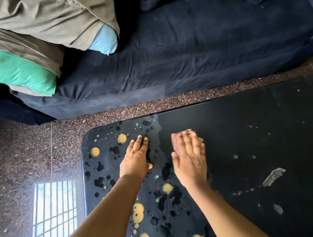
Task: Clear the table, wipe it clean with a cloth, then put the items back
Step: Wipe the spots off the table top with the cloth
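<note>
The black glossy table (pixel 253 135) fills the lower right of the head view. Its left part is covered with yellow-orange splotches (pixel 138 212) and dark wet drops. My right hand (pixel 191 159) presses flat on a pink cloth (pixel 175 142), which shows only past the fingers and at the hand's left side; the hand is blurred. My left hand (pixel 137 158) lies flat on the table among the spills, fingers together, holding nothing. A wiped smear runs between the two hands.
A dark blue sofa (pixel 192 50) with cushions stands just beyond the table, with a strip of speckled floor (pixel 17 156) between. Olive, green and light blue pillows (pixel 22 46) are piled at its left end. Grey smudges (pixel 273 176) mark the table's right part.
</note>
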`<move>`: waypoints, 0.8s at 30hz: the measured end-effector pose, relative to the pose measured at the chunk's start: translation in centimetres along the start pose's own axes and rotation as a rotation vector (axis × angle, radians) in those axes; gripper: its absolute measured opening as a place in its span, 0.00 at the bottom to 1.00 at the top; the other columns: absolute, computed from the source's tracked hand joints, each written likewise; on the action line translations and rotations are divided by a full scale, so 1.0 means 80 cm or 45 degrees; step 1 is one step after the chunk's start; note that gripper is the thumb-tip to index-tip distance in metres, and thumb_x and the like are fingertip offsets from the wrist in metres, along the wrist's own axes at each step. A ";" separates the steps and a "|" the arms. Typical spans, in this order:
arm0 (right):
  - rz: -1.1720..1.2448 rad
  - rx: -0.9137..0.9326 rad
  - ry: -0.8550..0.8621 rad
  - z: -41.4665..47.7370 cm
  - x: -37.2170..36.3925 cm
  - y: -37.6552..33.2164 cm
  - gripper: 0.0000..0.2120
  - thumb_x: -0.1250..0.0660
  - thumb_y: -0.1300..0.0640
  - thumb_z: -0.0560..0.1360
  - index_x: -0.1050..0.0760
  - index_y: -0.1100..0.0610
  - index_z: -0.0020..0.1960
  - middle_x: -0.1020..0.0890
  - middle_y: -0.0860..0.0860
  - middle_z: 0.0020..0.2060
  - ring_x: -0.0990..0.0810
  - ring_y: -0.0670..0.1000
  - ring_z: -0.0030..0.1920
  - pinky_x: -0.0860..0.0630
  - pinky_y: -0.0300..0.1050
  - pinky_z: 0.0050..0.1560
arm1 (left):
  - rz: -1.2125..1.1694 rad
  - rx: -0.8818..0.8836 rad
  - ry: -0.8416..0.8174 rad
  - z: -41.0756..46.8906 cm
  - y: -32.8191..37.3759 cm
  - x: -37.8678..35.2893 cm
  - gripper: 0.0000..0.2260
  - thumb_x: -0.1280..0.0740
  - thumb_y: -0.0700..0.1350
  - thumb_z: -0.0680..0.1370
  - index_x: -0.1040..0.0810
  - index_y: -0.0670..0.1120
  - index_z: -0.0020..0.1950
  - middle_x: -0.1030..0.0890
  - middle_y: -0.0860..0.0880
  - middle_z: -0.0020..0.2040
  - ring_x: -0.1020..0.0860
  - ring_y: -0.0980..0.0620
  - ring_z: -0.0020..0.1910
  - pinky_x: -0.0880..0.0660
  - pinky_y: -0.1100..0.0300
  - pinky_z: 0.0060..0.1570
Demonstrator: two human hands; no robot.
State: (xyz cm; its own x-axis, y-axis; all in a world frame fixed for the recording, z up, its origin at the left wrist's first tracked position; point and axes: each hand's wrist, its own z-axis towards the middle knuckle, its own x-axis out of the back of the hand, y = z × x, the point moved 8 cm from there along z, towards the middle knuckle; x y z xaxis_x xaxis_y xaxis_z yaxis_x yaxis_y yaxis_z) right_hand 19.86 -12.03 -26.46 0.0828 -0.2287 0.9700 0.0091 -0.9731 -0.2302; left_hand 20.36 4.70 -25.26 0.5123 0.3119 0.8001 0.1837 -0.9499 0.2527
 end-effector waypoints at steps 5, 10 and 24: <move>-0.104 0.385 -0.097 -0.017 -0.007 -0.006 0.26 0.47 0.45 0.77 0.37 0.52 0.74 0.35 0.48 0.73 0.41 0.52 0.74 0.37 0.60 0.70 | -0.014 0.006 -0.005 -0.002 -0.002 0.001 0.38 0.32 0.44 0.77 0.54 0.52 0.79 0.58 0.56 0.78 0.57 0.54 0.77 0.46 0.56 0.73; -0.100 -0.145 -0.027 -0.014 0.010 0.074 0.29 0.49 0.46 0.75 0.36 0.56 0.73 0.32 0.54 0.72 0.40 0.57 0.73 0.40 0.59 0.71 | -0.037 0.006 -0.005 -0.003 -0.002 0.002 0.39 0.32 0.44 0.76 0.53 0.52 0.79 0.57 0.57 0.78 0.57 0.54 0.77 0.43 0.56 0.72; -0.110 -0.108 -0.061 -0.019 0.009 0.079 0.29 0.50 0.46 0.76 0.36 0.55 0.73 0.33 0.53 0.72 0.41 0.57 0.74 0.41 0.60 0.70 | -0.033 0.018 -0.018 -0.003 -0.004 0.000 0.39 0.31 0.45 0.76 0.53 0.53 0.78 0.57 0.58 0.78 0.57 0.55 0.77 0.43 0.55 0.72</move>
State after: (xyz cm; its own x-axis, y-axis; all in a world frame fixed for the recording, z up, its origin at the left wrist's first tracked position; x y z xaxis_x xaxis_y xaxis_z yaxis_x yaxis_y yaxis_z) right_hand 18.51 -18.41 -27.08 0.1328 -0.1444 0.9806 -0.0661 -0.9884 -0.1366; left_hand 20.10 5.03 -25.18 0.5189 0.3369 0.7857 0.2089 -0.9412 0.2656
